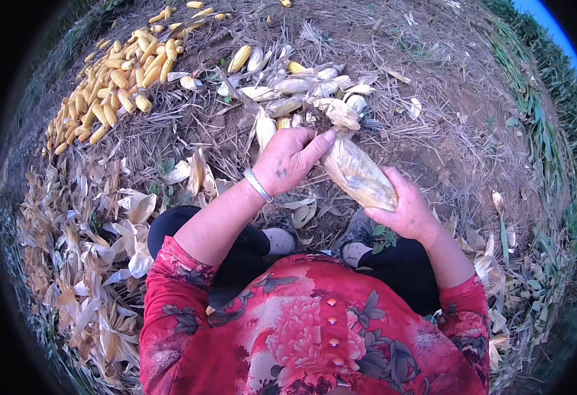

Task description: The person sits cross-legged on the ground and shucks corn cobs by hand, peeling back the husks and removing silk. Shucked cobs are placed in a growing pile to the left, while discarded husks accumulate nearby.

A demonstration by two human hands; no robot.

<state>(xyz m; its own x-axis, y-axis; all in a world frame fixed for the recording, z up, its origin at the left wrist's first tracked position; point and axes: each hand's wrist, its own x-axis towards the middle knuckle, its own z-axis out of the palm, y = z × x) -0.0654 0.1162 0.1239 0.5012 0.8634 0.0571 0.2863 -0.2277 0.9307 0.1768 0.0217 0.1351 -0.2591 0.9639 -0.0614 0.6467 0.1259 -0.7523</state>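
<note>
Between my two hands is an ear of corn in its pale husk (357,173), slanting down to the right. My left hand (291,160) pinches its upper end, where dark dried silk (314,119) shows. The fingers of my right hand (407,205) wrap the lower end, with the thumb along the underside. Husk covers the ear, so no kernels show on it. Just beyond my hands lies a small heap of unhusked ears (293,86) on the ground, with a bare yellow ear (239,59) at its far side.
A large pile of husked yellow corn cobs (120,81) lies at the far left. Stripped husks (115,276) cover the ground at my left. Straw-littered soil (446,133) stretches ahead and right. Green plants (545,128) border the right side. My shoes (355,232) stand close below my hands.
</note>
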